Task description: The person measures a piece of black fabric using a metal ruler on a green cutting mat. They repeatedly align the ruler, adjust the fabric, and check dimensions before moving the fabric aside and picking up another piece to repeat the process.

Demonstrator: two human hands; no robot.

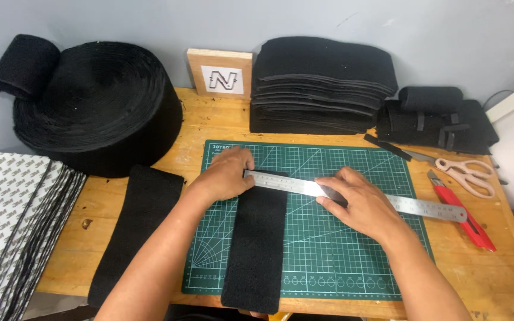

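While I look down over the bench, my left hand (pixel 224 175) lies flat with fingers together, pressing the near end of a steel ruler (pixel 358 195) at the top edge of a black fabric strip (pixel 256 249). My right hand (pixel 358 205) is spread flat on the ruler's middle. The ruler runs slightly tilted across the green cutting mat (pixel 328 261), its far end overhanging the mat's right edge. The strip hangs past the mat's front edge and the table's. A 2nd black strip (pixel 132 232) lies just left of the mat. Open mat shows right of the strip. Scissors (pixel 465 175) and a red knife (pixel 465 220) lie near the right edge; a big fabric roll (pixel 96 101) crowds the back left.
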